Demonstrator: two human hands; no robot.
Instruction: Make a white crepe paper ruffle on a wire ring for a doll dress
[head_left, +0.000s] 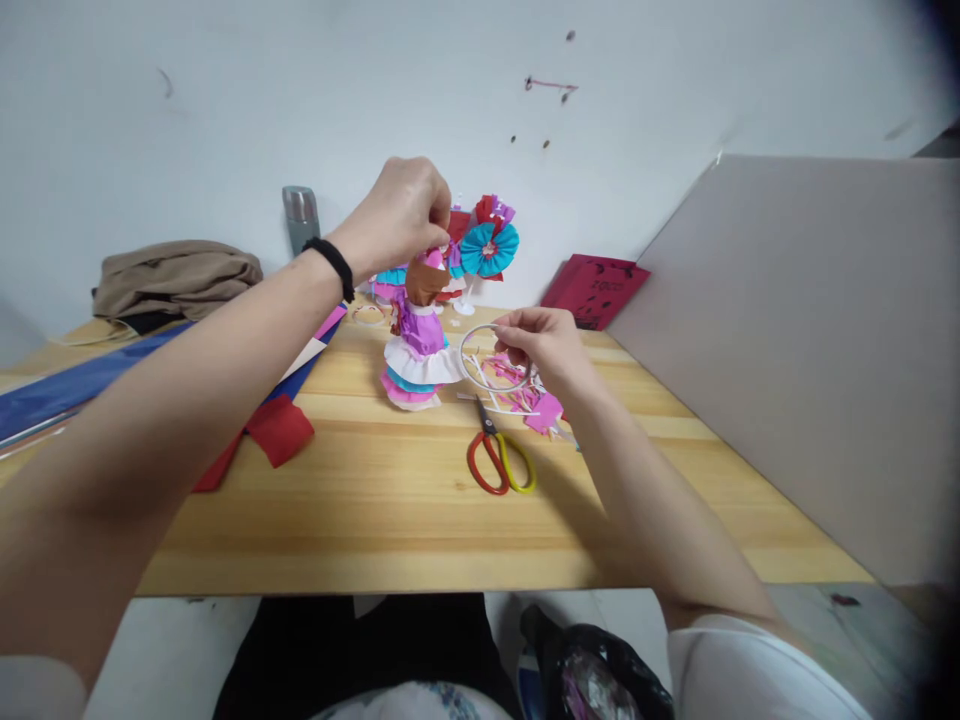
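Observation:
My left hand (403,208), with a black band on its wrist, is closed at the top of a crepe-paper doll (421,333). The doll stands upright with a brown head and a purple top. Its layered skirt is white, blue and pink. My right hand (541,338) pinches a thin, narrow roll of tape (462,362) by its right side, beside the skirt. Just below the roll, scissors (488,428) with one red and one yellow handle lie on the table.
Paper scraps (544,412) lie under my right hand. Behind the doll stand other paper figures, one with a blue pleated disc (489,248). Red paper (280,432), blue sheets (90,378), a brown cloth (176,280) and a grey bottle (301,215) are left. A pink bag (594,290) leans against the wall.

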